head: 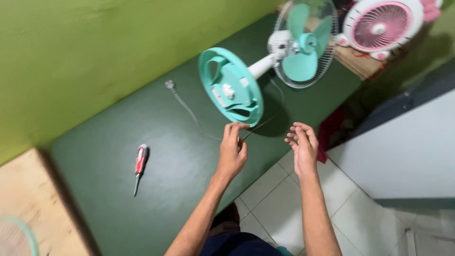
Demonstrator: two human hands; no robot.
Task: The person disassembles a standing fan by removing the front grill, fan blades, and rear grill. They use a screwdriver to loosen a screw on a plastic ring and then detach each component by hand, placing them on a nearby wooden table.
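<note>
A teal and white desk fan [303, 45] lies on its side on a dark green table [123, 142], its round base [231, 86] facing me with the underside showing. My left hand [232, 151] touches the lower rim of the base with its fingertips. My right hand [301, 148] hovers to the right of the base, fingers curled and apart, holding nothing. The fan's grey cord and plug [170, 86] trail across the table to the left.
A red-handled screwdriver [140, 163] lies on the table at left. A pink and white fan [379, 23] stands on a wooden surface at the back right. Green wall on the left, tiled floor below, a white panel at right, a wooden board at lower left.
</note>
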